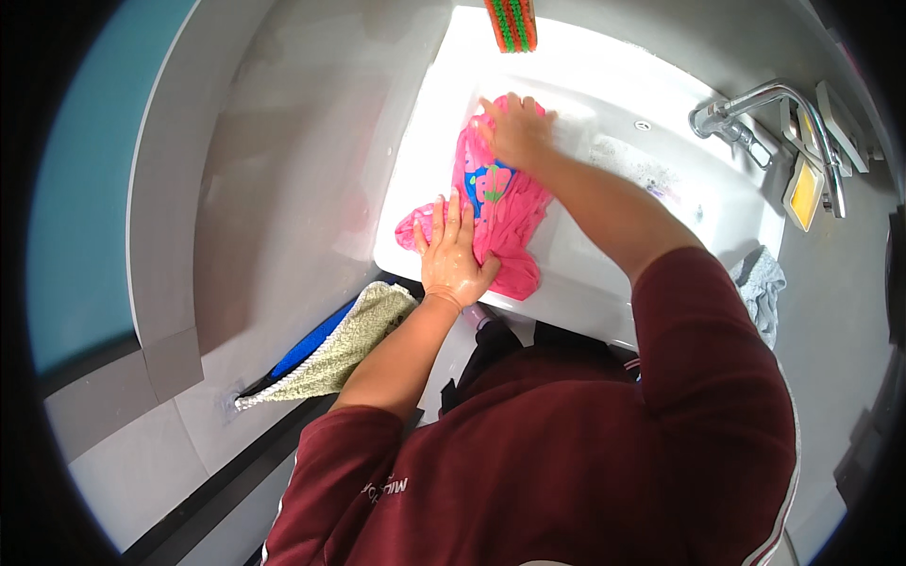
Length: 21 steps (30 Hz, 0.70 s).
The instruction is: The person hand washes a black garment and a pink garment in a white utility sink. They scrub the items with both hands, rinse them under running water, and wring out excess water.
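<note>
A wet pink garment (520, 212) with a blue, green and pink print lies spread on the left side of a white ceramic sink (609, 297). My left hand (454, 263) rests flat on its near left part, fingers spread and skin glistening wet. Farther up, my right hand (519, 131) lies over the garment's far end, slightly blurred, with its fingers apart. Whether those fingertips pinch any cloth cannot be told. Part of the fabric is hidden beneath both hands. Soapy water (637, 170) with foam stands in the basin to the right.
A chrome faucet (771, 92) arches at the right, beside a soap dish (805, 192) with yellow soap. An orange-and-green bristled brush (513, 25) is at the top edge. A grey cloth (761, 290) drapes over the sink's right rim. A pale green towel (347, 343) hangs at the left wall.
</note>
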{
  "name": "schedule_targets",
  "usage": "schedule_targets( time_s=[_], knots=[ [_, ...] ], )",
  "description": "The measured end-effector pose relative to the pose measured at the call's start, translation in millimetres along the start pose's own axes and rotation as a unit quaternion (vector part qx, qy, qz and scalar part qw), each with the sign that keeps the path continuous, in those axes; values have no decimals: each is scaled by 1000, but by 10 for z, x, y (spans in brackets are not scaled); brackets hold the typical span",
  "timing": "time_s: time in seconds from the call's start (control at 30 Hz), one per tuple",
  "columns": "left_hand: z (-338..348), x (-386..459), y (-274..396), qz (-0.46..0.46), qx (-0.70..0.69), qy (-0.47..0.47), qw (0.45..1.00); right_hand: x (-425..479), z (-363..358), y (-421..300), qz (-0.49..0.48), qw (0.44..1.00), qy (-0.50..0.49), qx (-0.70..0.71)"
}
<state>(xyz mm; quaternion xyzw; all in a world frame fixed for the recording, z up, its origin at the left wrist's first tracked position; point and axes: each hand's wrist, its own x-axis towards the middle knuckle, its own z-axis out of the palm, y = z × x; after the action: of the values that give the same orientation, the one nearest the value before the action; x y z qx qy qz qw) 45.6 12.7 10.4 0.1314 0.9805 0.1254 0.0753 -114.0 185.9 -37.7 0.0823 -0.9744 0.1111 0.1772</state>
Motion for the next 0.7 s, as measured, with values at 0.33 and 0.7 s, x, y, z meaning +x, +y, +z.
schedule_targets(
  time_s=[0.33,0.7],
  knots=[
    [-272,65,130,-42,46,-171,983,-953,-459,-651,-177,928,-171,281],
    [-57,-55,-13,8,13,5,1000,-336,-555,77,68,952,-283,92]
  ],
)
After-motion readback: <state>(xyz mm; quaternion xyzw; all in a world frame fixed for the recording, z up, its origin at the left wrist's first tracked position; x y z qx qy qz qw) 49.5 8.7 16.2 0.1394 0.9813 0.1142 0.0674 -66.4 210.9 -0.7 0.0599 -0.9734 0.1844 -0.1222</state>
